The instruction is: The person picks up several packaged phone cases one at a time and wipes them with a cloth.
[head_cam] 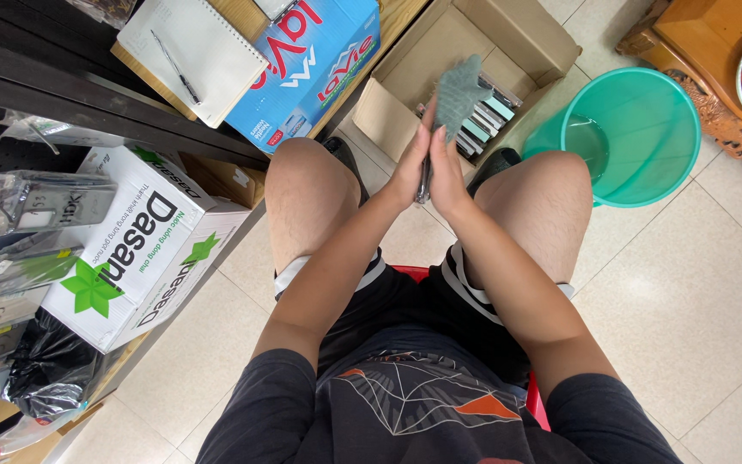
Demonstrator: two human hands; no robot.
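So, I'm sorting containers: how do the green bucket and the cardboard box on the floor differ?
The bucket is round, translucent green plastic; the box is square-cornered brown cardboard with flaps folded out. The bucket holds only a little water; the box holds a row of flat items standing on edge. The bucket sits by the right knee, the box straight ahead beyond the hands. Both stand open on the tiled floor.

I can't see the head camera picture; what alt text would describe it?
A seated person's left hand and right hand press together around a thin dark object, with a grey-green cloth sticking up. Ahead on the tiled floor sit an open cardboard box and a green bucket.
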